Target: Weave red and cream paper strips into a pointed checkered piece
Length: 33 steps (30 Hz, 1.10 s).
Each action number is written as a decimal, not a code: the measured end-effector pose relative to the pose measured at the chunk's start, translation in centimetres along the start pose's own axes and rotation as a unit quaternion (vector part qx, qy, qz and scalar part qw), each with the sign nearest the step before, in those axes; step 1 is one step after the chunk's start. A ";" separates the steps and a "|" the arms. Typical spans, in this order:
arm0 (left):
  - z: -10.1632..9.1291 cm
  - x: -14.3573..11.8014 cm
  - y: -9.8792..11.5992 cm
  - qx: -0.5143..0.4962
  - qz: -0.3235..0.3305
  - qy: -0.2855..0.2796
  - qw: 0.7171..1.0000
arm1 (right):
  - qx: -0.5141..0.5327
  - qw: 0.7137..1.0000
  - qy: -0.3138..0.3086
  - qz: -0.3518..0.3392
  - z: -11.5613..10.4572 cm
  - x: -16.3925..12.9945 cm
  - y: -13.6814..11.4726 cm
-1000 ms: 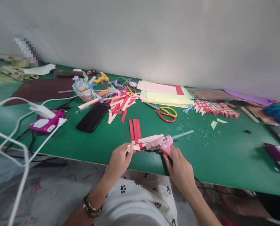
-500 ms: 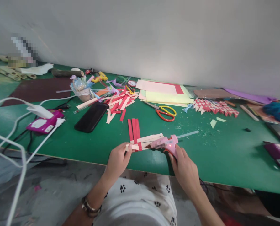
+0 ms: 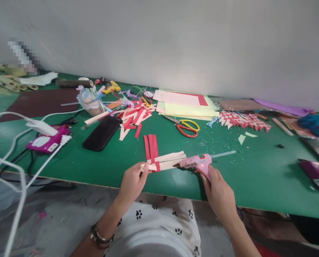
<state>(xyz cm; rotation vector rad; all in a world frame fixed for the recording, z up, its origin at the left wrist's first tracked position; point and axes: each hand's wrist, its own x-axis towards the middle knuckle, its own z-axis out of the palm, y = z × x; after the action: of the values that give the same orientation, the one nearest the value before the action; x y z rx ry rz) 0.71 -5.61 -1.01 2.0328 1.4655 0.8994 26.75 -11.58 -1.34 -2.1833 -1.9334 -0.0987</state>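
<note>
On the green table (image 3: 108, 160), near its front edge, lies the weave (image 3: 159, 157): three red strips crossed by a few cream ones, so barely begun next to the long finished band (image 3: 245, 120) at 2 o'clock. The loose strips (image 3: 134, 117) at 11 o'clock look unused. The right hand (image 3: 219, 189) grips the glue gun (image 3: 198, 163), nozzle at a cream strip's end. The left hand (image 3: 131, 182) pinches the strips' left ends. Since half a second ago, the gun has slid toward 3 o'clock.
</note>
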 end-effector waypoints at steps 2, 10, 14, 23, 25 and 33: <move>0.0 0.0 0.0 0.002 0.001 0.002 1.000 | -0.008 1.000 0.001 0.009 -0.1 -0.1 0.5; -0.1 0.0 0.1 0.005 -0.004 -0.008 1.000 | -0.034 0.998 -0.022 0.052 -0.6 0.0 1.9; -0.1 0.1 0.1 0.013 0.002 -0.005 1.000 | -0.039 0.996 -0.031 0.071 -0.6 0.0 2.4; 0.0 0.0 0.0 0.012 -0.003 0.002 1.000 | -0.036 0.997 -0.013 0.069 -0.7 0.1 3.0; 0.0 0.0 0.0 0.013 -0.003 0.001 1.000 | -0.038 0.997 -0.015 0.068 -0.6 0.1 3.2; 0.0 0.0 0.0 0.016 -0.002 0.003 1.000 | -0.034 0.997 -0.013 0.068 -0.5 0.0 3.7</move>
<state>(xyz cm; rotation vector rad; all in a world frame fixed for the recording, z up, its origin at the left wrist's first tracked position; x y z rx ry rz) 0.68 -5.61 -1.03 2.0516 1.4964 0.8863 30.48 -12.11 -1.31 -2.3650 -1.8127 -0.1176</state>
